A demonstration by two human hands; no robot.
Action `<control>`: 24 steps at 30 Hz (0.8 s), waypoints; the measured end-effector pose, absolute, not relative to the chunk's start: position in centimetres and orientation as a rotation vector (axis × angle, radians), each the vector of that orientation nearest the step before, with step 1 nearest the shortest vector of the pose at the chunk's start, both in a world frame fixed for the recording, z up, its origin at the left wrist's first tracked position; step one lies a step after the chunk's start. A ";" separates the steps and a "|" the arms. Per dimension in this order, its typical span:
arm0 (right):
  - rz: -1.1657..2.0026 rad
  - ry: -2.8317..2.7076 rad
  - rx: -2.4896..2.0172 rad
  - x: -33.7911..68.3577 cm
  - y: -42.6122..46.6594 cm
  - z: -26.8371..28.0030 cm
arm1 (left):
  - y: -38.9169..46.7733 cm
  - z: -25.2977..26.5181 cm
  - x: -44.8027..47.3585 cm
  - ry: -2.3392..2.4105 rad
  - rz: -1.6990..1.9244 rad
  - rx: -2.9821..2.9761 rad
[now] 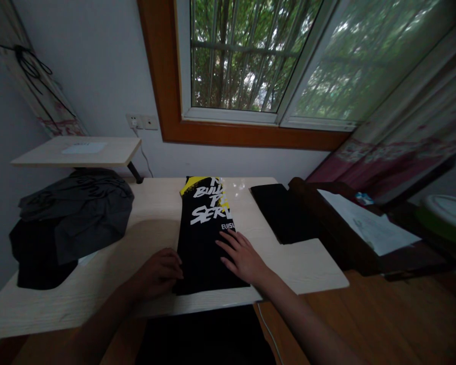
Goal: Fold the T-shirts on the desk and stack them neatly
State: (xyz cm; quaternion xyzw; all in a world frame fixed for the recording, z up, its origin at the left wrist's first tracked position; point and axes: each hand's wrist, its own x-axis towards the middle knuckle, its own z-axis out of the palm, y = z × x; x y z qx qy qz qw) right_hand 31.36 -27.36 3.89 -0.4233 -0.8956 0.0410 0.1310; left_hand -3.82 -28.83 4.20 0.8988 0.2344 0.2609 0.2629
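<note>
A black T-shirt (205, 253), folded into a long strip with white lettering and yellow patches, lies flat on the pale wooden table (152, 223) in front of me. My left hand (161, 271) is at the strip's lower left edge, its fingers curled in and closed against the cloth. Whatever is under those fingertips is partly hidden. On the opposite side, my right hand (245, 256) rests palm down on the shirt near its right edge, fingers spread.
A heap of dark grey and black clothes (87, 213) sits at the left, below a small raised shelf (79, 151) with paper on it. A flat black folded cloth (283, 213) lies to the right. Beyond it is a dark wooden piece of furniture (349, 243) carrying a white sheet (368, 223).
</note>
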 end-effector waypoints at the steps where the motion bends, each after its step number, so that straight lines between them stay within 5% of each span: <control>1: 0.113 -2.606 -1.233 31.5 -27.5 3.9 | -28.8 4.2 -3.8 0.640 0.691 2.428; 24: 0.137 -2.428 -1.274 31.4 -23.5 4.3 | -24.6 4.6 -2.0 0.896 0.801 2.548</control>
